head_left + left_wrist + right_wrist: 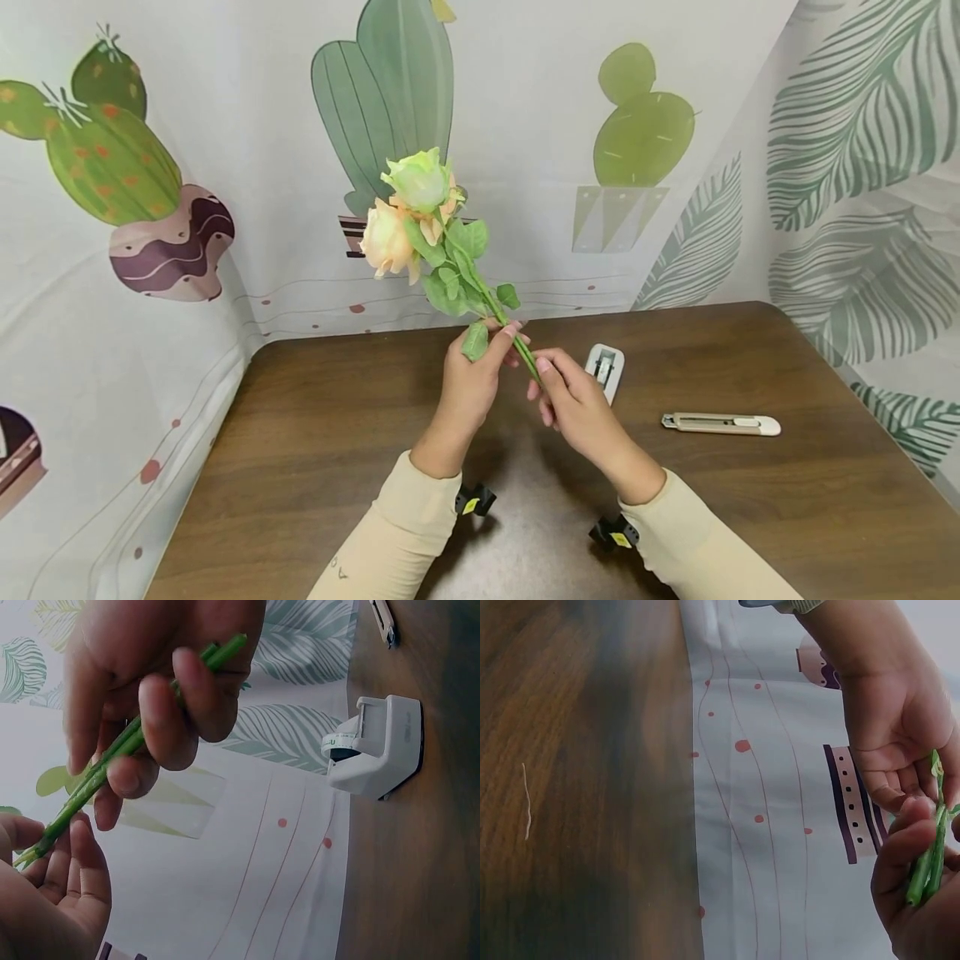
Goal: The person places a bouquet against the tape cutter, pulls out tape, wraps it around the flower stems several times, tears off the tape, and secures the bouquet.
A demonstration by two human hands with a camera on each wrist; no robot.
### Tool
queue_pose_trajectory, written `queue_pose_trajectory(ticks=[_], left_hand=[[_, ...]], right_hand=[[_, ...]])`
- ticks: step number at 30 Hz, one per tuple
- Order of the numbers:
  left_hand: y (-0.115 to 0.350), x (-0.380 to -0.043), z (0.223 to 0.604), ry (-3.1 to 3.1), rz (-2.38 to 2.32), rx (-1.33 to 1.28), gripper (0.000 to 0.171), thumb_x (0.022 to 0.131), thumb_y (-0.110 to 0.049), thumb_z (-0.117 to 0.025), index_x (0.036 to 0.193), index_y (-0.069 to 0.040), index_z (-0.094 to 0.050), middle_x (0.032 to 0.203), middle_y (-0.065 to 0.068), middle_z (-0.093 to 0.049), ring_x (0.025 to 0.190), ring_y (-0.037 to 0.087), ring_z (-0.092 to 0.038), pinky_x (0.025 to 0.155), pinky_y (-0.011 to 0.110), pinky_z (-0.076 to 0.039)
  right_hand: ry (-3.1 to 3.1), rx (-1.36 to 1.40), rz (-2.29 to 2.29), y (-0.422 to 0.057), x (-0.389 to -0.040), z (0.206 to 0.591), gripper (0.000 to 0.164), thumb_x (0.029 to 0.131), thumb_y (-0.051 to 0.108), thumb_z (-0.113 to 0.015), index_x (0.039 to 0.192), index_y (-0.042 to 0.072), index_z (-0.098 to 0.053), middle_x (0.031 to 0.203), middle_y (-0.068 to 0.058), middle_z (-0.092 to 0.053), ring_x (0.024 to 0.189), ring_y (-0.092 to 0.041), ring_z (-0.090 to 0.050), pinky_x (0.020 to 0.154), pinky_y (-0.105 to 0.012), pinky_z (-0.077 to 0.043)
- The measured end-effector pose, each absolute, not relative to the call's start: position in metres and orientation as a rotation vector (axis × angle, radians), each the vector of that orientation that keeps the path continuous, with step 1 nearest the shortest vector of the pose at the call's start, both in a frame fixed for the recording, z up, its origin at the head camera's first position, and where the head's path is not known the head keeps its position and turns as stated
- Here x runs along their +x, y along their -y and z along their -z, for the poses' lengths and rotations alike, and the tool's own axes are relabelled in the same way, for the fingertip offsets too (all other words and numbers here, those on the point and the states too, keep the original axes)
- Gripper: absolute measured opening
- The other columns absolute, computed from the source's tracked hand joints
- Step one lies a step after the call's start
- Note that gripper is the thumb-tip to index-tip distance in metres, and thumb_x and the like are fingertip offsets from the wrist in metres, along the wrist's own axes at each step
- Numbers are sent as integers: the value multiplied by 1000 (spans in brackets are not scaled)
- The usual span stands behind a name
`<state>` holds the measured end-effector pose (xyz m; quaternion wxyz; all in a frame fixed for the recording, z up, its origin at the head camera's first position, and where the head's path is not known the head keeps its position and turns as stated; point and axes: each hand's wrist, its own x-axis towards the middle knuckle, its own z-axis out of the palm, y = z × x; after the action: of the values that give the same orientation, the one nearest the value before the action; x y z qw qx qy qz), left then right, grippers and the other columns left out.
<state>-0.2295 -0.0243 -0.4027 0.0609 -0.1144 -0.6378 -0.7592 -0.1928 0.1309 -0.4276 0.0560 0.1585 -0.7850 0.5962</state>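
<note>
Roses on green stems are held up over the table, heads toward the upper left: a pale green rose [420,181] above a peach rose [387,239], with leaves [468,239] below. My left hand [472,371] pinches the stems [489,296] under the leaves. Lower down, my right hand [579,406] grips the same stems near their cut ends. In the left wrist view, two stem ends [238,641] stick out past the curled fingers of the right hand [169,690]. The right wrist view shows the stem ends [924,881] between that hand's fingers.
A white tape dispenser [606,371] stands behind my right hand. To its right lies a beige utility knife [720,424] on the brown table [322,433]. A thin pale strand [527,802] lies on the tabletop. Printed cloth [517,100] hangs behind the table.
</note>
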Motion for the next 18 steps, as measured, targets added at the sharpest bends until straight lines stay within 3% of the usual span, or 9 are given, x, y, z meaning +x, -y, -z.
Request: queue_pose_trajectory(ticks=[8,18], left_hand=[[25,-229,401,1926,2291,-382,20,100,-19,-63,105,-2,-72,92,18,-73,74,18,-66,71,26,-54],[24,-229,402,1988,2204,-361,23,99,-26,-65,99,-4,-72,86,13,-74,74,20,-67,69,30,-56]], right_hand=[[2344,472,-1751,-130,-194,428,25,110,27,-42,101,14,-61,72,-6,-55,52,-8,-42,45,-25,-37],[2260,500,-1753,-130,-194,428,17,108,16,-47,110,10,-63,75,-7,-57,54,-7,-44,46,-25,-38]])
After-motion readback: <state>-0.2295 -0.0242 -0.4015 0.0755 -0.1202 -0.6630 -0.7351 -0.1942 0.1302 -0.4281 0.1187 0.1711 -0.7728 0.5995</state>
